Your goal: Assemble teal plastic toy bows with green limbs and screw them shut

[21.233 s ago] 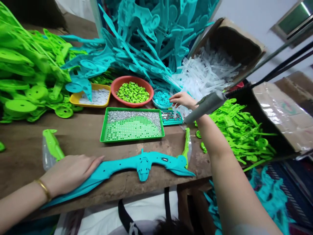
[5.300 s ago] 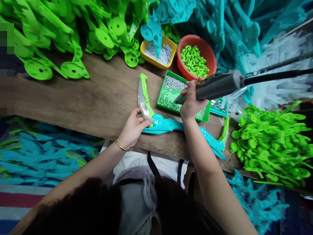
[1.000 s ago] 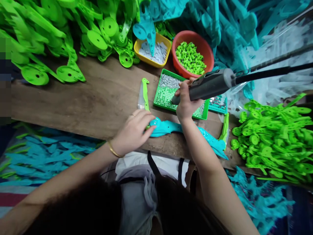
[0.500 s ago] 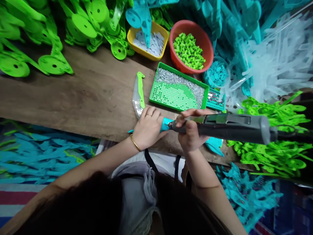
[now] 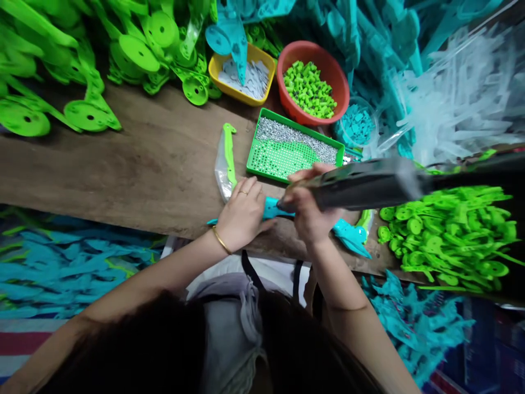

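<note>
- Turquoise plastic bow-shaped piece (image 5: 270, 208) lies along the near edge of the tabletop (image 5: 123, 175); its middle is partly hidden from me by both hands and the driver.
- Left hand (image 5: 241, 216): I have it laid over the left part of the piece, fingers together, thumb out to the right. Whether this grip clamps or only presses, I cannot tell.
- Right hand (image 5: 309, 213): grip closed round the grey driver (image 5: 365, 183), which I hold slanted, tip at the piece just right of the left hand. Driver body is blurred; I cannot confirm contact at the tip.
- Left green arm (image 5: 229, 156), with a clear plastic part along it, points away from me beyond the left hand. Right green arm (image 5: 363, 220) stands out at the other end of the piece.
- Green tray (image 5: 283, 156), perforated, sits just beyond the hands; I note small silvery parts heaped along its far and right sides.
- Behind it: yellow bowl (image 5: 233, 95) of pale flat parts, red bowl (image 5: 342, 90) of small green parts, clear tub (image 5: 375, 128) of turquoise bits.
- Green parts (image 5: 451, 235) are piled at right, clear strips (image 5: 459, 104) beyond them.
</note>
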Available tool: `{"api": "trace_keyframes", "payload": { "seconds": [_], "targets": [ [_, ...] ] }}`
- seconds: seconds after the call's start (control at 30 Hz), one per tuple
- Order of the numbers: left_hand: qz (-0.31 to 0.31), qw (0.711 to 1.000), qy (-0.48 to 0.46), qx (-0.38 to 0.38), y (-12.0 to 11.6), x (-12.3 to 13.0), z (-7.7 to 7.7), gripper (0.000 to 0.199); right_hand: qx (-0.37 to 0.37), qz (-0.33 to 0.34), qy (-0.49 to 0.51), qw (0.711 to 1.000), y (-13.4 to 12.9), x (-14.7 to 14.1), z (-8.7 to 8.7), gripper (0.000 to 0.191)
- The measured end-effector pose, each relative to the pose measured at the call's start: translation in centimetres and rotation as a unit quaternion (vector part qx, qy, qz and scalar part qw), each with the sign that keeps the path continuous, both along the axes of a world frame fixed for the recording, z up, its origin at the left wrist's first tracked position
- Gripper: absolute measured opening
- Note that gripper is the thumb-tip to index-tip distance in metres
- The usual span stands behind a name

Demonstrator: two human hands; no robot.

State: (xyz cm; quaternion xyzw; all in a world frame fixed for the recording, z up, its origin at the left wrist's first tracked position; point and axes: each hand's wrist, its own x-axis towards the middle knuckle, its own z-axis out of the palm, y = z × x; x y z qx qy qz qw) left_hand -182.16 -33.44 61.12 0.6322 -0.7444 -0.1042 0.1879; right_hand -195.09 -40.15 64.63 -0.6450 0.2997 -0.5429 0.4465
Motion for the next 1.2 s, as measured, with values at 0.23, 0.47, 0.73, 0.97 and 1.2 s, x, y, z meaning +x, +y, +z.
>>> {"api": "trace_keyframes", "payload": {
  "seconds": [0.23,0.47,0.73,0.97,1.2],
  "targets": [
    [0.050,0.997,-0.051,0.028,0.9,2.1,1.2,0.056,0.042,-0.105,-0.001,0.994,-7.0,0.8,-1.9,0.035],
    [-0.034,0.993,-0.082,0.077,-1.4,-0.2,1.7,0.028,-0.041,-0.161,-0.032,0.986,-7.8,1.6,-4.5,0.025],
    [-0.023,0.997,-0.071,0.032,-1.5,0.0,0.8,0.024,-0.034,-0.143,-0.044,0.988,-7.7,1.4,-3.4,0.033],
    [-0.003,0.999,-0.033,0.042,-1.6,0.1,0.8,0.029,-0.049,-0.098,-0.045,0.993,-2.5,0.5,0.9,0.027],
    [-0.008,0.998,0.024,0.058,-1.7,0.2,0.6,0.025,-0.035,-0.019,-0.047,0.998,-0.3,1.1,-0.7,0.033]
  ]
}}
